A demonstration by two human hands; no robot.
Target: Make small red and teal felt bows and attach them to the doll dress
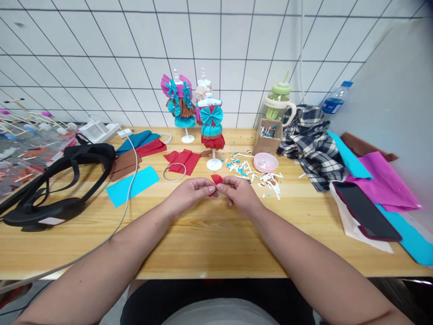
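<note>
Both hands meet over the middle of the wooden table, pinching one small piece of pleated red crepe paper point(217, 179) that fans out upward. My left hand point(198, 190) grips it from the left between thumb and fingers. From the other side my right hand point(239, 192) is closed on its lower part, hiding the pinched end. Just beyond the hands stands a small white dress form point(212, 118) wearing a turquoise bow and red ruffled paper. Behind it is another dress form point(181, 106) dressed in magenta, brown and turquoise paper; a third is partly hidden.
White and blue paper scraps point(270, 180) lie around a pink dish point(265, 162). A tape roll point(174, 172) rests by red paper point(186, 161). On the left are a black headset point(67, 198) and a cable; on the right, a phone point(367, 211) on coloured paper.
</note>
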